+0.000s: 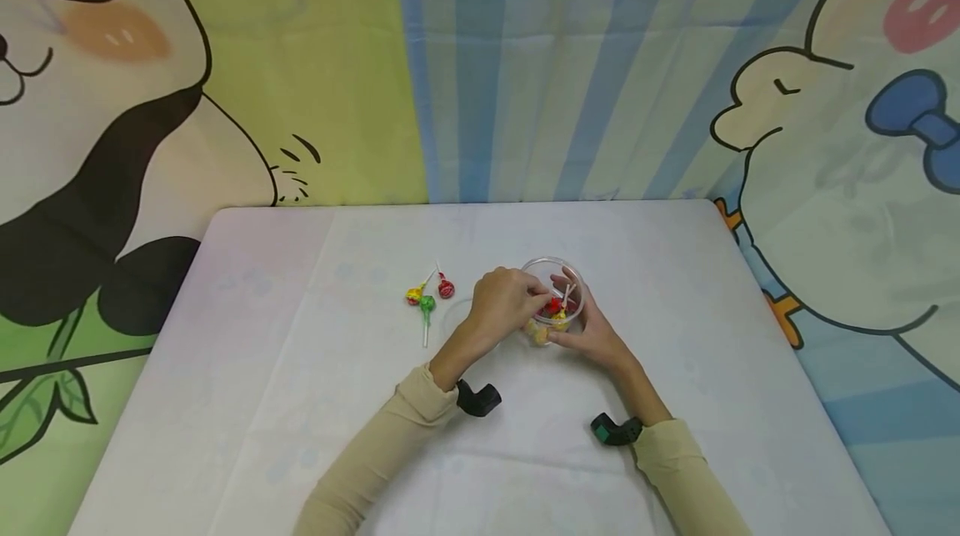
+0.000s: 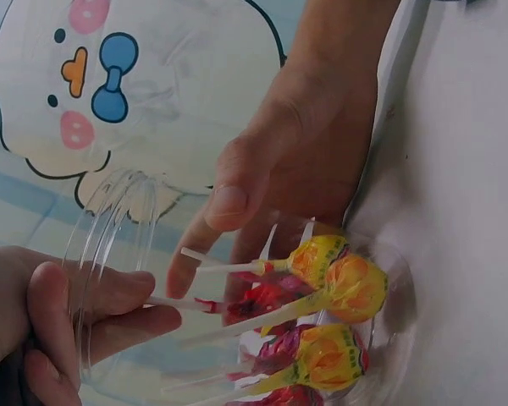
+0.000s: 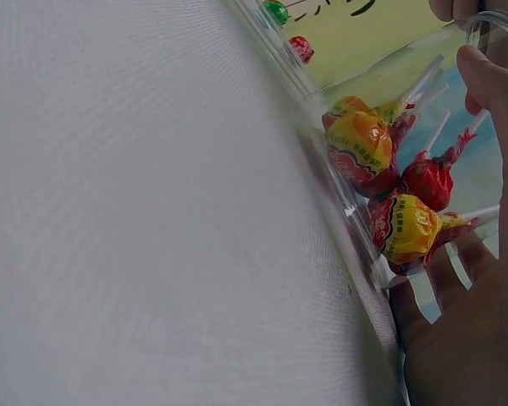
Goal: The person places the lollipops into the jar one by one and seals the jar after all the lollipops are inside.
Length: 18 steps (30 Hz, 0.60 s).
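Observation:
A clear round plastic jar (image 1: pixel 553 260) stands on the table with several lollipops inside. Curled around its right side, the right hand (image 1: pixel 596 336) holds it. The left hand (image 1: pixel 502 300) reaches in through the jar's mouth. In the left wrist view, its thumb and fingers pinch the white stick of a red lollipop (image 2: pixel 271 299) inside the jar. Yellow-wrapped lollipops (image 2: pixel 330 359) and red ones lie around it, sticks toward the mouth. The right wrist view shows a yellow lollipop (image 3: pixel 406 228) and a red lollipop (image 3: pixel 427 182) through the jar's wall.
Left of the jar, a yellow lollipop (image 1: pixel 414 296), a red lollipop (image 1: pixel 446 288) and a green lollipop (image 1: pixel 427 303) lie on the white tablecloth (image 1: pixel 300 403). A faint clear round lid (image 1: pixel 447 319) lies between them and the jar. Behind the table hangs a cartoon-printed cloth (image 1: pixel 510 61).

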### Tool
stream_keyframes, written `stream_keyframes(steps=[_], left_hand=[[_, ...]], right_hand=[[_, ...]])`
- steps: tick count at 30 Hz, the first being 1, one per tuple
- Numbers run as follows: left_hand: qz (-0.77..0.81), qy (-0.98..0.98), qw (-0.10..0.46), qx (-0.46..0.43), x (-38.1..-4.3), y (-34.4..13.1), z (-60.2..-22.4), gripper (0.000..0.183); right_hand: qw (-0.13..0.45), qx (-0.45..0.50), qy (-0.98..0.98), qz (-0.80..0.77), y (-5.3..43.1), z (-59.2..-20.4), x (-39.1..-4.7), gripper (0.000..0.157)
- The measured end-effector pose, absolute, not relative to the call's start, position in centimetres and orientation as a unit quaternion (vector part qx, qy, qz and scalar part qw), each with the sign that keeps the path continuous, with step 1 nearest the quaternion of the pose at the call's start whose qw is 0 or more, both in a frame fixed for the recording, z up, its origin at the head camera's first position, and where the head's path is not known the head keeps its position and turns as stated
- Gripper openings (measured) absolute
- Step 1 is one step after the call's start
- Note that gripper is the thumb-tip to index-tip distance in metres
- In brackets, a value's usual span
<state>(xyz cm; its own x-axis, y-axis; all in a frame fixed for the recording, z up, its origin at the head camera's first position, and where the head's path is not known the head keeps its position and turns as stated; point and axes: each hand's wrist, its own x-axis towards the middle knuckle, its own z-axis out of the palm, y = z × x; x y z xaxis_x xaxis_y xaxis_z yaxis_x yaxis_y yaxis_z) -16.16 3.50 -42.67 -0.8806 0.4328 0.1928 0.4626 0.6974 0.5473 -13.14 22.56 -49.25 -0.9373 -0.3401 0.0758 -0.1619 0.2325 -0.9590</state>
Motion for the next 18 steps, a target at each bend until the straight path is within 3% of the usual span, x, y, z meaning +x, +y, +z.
stream_keyframes(steps=[9,18], left_hand=[[-0.244,-0.945,-0.021,-0.216,-15.9,4.0,-42.0,0.018],[-0.430,-0.853,0.154,-0.251,-14.8,-1.2,-45.3,0.035]], right_hand=[[0.065,-0.164,0.781,-0.599,22.7,-49.4,-13.1,0.099],[0.061,-0.153,0.798,-0.579,22.4,-49.3,-13.1,0.099]])
